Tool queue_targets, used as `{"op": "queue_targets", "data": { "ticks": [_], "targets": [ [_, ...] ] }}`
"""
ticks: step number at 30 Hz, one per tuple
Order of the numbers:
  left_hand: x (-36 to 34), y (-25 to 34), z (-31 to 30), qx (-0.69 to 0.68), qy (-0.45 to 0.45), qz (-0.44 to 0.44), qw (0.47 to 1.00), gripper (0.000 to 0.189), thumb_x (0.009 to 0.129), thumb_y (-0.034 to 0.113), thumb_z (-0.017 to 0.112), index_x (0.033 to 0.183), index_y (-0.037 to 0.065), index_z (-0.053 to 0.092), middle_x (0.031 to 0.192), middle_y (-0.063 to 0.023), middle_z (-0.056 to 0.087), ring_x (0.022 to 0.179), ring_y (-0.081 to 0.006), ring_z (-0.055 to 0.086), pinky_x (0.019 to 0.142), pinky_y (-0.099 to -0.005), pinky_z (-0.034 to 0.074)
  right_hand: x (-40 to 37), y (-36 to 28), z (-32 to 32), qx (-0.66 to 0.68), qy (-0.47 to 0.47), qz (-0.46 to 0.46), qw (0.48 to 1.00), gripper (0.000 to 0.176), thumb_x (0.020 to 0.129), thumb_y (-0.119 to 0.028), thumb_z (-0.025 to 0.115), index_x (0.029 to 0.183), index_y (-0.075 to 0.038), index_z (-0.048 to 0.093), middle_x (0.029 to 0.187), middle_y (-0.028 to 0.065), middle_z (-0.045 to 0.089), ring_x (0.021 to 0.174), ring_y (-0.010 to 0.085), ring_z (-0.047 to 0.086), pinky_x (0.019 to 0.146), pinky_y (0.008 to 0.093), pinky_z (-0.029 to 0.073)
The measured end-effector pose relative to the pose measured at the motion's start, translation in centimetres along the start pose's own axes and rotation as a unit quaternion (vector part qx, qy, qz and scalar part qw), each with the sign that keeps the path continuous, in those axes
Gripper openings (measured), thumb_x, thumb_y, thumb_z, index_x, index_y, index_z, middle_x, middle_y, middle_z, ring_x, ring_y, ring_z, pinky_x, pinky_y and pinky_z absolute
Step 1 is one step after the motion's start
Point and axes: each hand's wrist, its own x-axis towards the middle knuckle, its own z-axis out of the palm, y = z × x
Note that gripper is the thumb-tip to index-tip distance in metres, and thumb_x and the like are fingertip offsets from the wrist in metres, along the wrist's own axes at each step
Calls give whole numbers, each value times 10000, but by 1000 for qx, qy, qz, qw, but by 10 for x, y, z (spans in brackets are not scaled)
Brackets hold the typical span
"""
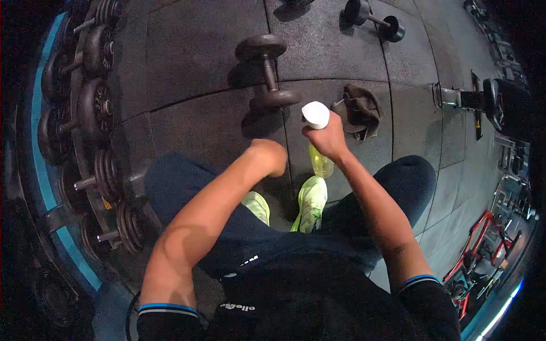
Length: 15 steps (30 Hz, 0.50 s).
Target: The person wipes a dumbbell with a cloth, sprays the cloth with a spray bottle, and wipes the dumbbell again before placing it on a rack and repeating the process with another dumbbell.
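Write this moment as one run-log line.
right hand: gripping white-topped bottle | left hand: off bottle, fingers hidden | floor: dumbbell, dark cloth

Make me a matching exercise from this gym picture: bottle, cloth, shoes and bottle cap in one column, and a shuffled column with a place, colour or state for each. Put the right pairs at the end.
Things:
1. Cloth
2. Bottle
3. Shoes
4. Cap

Places, colours and states:
A. worn as a pair, bright yellow-green
B. white, on top of the bottle
C. crumpled on the floor
D. gripped in the right hand

Right pairs: 1-C, 2-D, 3-A, 4-B
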Motion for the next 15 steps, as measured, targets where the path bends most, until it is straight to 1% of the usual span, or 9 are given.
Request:
{"op": "queue_targets", "data": {
  "ticks": [2, 3, 6, 7, 9, 12, 15],
  "targets": [
    [-5, 14, 13, -4, -12, 14, 1000, 325, 792, 169, 591, 1034, 11, 737, 1087, -192, 711, 1012, -352, 691, 871, -475, 538, 0, 0, 0, -22, -14, 13, 1000, 214, 657, -79, 705, 855, -5, 670, 797, 131, 703, 756, 230, 689, 707, 343, 518],
    [-8, 22, 17, 0, -39, 13, 999, 326, 792, 181, 605, 1046, 29, 741, 1111, -173, 712, 1018, -333, 692, 867, -477, 534, 0, 0, -1, -33, -20, 19, 999, 202, 655, -85, 701, 837, -3, 665, 778, 133, 699, 738, 234, 685, 695, 347, 515],
    [-15, 38, 22, 29, -68, 43, 996, 322, 793, 190, 618, 1054, 48, 744, 1118, -151, 715, 1029, -313, 690, 865, -470, 528, 1, 9, 0, -45, -9, 7, 999, 185, 656, -102, 697, 799, 5, 648, 724, 135, 677, 694, 251, 669, 673, 364, 507],
    [-17, 42, 21, 25, -79, 41, 996, 315, 795, 198, 630, 1054, 60, 745, 1107, -136, 720, 1051, -298, 684, 894, -457, 508, 0, 13, 1, -57, -6, 4, 998, 190, 659, -103, 697, 807, 5, 646, 730, 138, 674, 699, 255, 668, 678, 366, 507],
    [-19, 45, 24, 27, -56, 43, 997, 314, 795, 197, 632, 1054, 61, 745, 1103, -135, 721, 1050, -301, 682, 909, -460, 493, -1, 15, 2, -80, 3, -3, 997, 201, 666, -106, 696, 824, 6, 642, 741, 144, 670, 708, 264, 664, 689, 372, 507],
    [-19, 45, 27, 24, -36, 38, 998, 300, 795, 196, 635, 1042, 68, 748, 1094, -130, 723, 1042, -301, 681, 920, -466, 475, -2, 14, -4, -38, 39, 36, 998, 313, 656, -135, 711, 927, 3, 634, 916, 211, 686, 869, 389, 670, 772, 426, 521],
    [-18, 41, 31, 20, -14, 30, 999, 283, 792, 191, 635, 1020, 69, 750, 1079, -131, 725, 1030, -303, 682, 909, -477, 472, -1, 18, -5, -38, 107, 13, 993, 352, 682, -145, 716, 988, 5, 628, 999, 221, 677, 943, 395, 660, 814, 422, 518]
  ]
}}
